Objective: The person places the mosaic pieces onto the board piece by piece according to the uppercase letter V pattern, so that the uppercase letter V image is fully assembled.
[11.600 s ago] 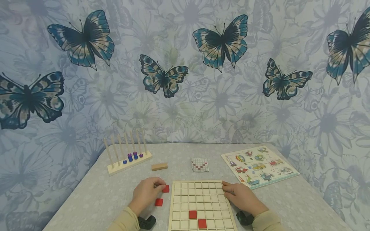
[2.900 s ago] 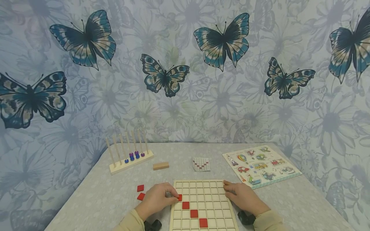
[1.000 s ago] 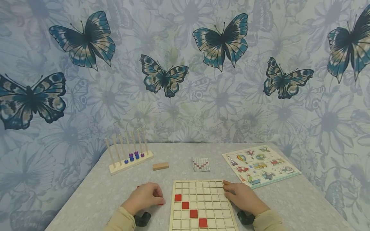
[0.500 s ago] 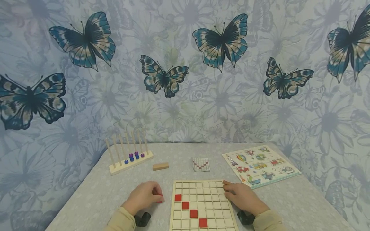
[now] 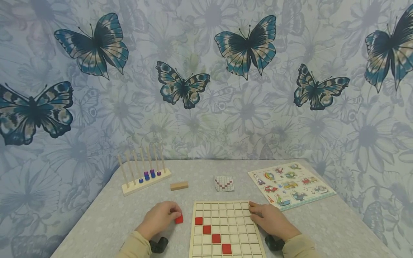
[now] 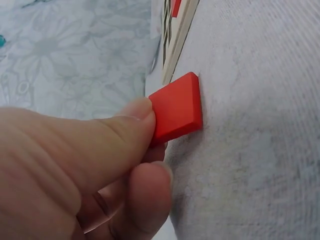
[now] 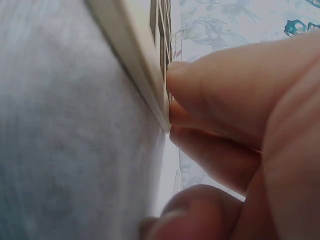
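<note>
Left hand [image 5: 161, 218], lower left of centre in the head view, pinches a flat, square red tile [image 6: 175, 110] between thumb and fingers, at the grey patterned bench [image 5: 109, 222]; whether the tile touches it cannot be told. Right hand [image 5: 269, 220], lower right, is unclenched, fingertips touching the right rim of a pale wooden grid board [image 5: 240, 229]. Four square red tiles [image 5: 216, 238] sit diagonally in its cells.

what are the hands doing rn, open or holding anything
Left hand: closed, pinching a red tile.
Right hand: touching the grid board near its far right corner; whether it grips cannot be told.
</note>
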### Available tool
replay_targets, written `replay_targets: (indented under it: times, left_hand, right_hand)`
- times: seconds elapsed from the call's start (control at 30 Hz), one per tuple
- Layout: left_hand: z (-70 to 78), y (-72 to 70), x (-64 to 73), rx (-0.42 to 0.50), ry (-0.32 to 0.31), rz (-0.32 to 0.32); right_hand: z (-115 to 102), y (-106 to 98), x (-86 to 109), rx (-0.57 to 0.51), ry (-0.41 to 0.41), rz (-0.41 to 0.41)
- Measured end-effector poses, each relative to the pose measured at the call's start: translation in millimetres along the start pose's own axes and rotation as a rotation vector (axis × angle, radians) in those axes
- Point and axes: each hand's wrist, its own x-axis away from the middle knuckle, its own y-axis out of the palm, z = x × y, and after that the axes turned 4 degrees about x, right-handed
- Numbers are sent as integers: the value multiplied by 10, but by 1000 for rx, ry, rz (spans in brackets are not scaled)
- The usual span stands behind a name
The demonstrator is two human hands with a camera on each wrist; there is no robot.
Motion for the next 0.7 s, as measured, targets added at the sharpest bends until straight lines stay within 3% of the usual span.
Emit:
replay_targets:
  times: [0.7]
  left_hand:
    - [32,0,-14,26,49,12]
  right_hand:
    - [27,22,-18,22,6,9]
